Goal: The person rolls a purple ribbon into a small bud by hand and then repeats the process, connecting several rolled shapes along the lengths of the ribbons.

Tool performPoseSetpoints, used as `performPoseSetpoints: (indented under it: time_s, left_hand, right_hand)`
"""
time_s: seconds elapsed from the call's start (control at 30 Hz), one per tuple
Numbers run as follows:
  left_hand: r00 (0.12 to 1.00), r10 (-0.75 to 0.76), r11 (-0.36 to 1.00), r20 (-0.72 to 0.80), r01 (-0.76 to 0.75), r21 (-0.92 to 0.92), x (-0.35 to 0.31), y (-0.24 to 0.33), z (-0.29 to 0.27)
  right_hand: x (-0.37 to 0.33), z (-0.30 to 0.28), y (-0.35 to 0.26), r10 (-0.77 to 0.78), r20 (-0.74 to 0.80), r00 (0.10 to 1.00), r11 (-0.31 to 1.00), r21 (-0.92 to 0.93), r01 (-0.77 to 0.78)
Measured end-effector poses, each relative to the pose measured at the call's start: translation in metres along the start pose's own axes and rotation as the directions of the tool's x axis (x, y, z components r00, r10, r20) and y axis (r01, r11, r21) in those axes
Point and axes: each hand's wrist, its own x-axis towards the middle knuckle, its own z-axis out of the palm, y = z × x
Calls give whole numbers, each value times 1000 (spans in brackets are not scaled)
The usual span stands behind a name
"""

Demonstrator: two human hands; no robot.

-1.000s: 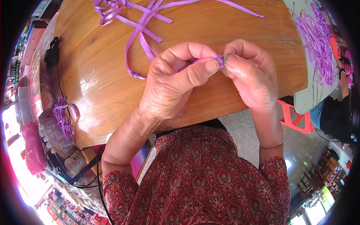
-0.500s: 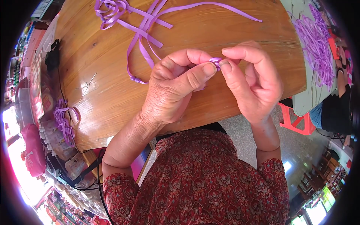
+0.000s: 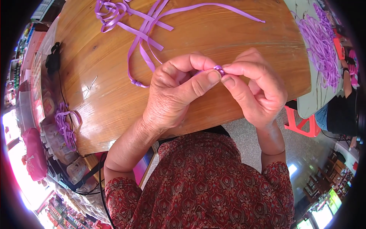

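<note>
In the head view, the left hand (image 3: 179, 95) is coming up from the lower left, its forearm crossing the near edge of the wooden table (image 3: 95, 110). Its thumb is lying flat across the front and its forefinger is curling over the top, the two pinching closed on a small purple ribbon knot (image 3: 219, 69). The right hand (image 3: 257, 91) is meeting it from the other side, thumb and forefinger also pinching tight on the same knot, the other fingers folding loosely behind. Both hands are hovering just above the table's near edge, the knot sitting between the fingertips, over the wood.

Long purple ribbon strips (image 3: 146, 34) are lying on the table beyond the hands, one strand looping down to the left hand. The wood to the left of the hands is lying mostly bare, and the table's rounded near edge is running under both wrists, with grey floor (image 3: 248, 133) beyond it. A heap of purple ribbon (image 3: 318, 45) is resting on a second table at the right.

Most of the knot is hiding behind the fingertips, so its shape is hard to make out. The clutter along the left rim is bending and blurring in the lens, and the person at the far right is being cut off by the edge
</note>
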Motion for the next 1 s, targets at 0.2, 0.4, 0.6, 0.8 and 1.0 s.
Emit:
performPoseSetpoints:
  time_s: [0.2, 0.4, 0.6, 0.8, 1.0]
  left_hand:
    - [998, 51, 993, 32, -54, 105, 0, 2, 0]
    - [1000, -7, 990, 25, 3, 140, 0, 2, -2]
    - [999, 28, 975, -44, -17, 222, -1, 2, 13]
    - [999, -9, 968, -32, 17, 251, -3, 2, 6]
    - [988, 41, 915, -149, 23, 403, -6, 3, 15]
  right_hand:
    - [4, -4, -4, 14, 28, 1000, 999, -53, -13]
    - [4, -3, -4, 44, -13, 999, 999, -18, -44]
    - [-4, -2, 9, 107, -112, 988, 973, 217, -80]
    - [-6, -1, 4, 231, -79, 970, 937, 285, -200]
    - [-8, -2, 6, 211, -67, 975, 941, 285, -184]
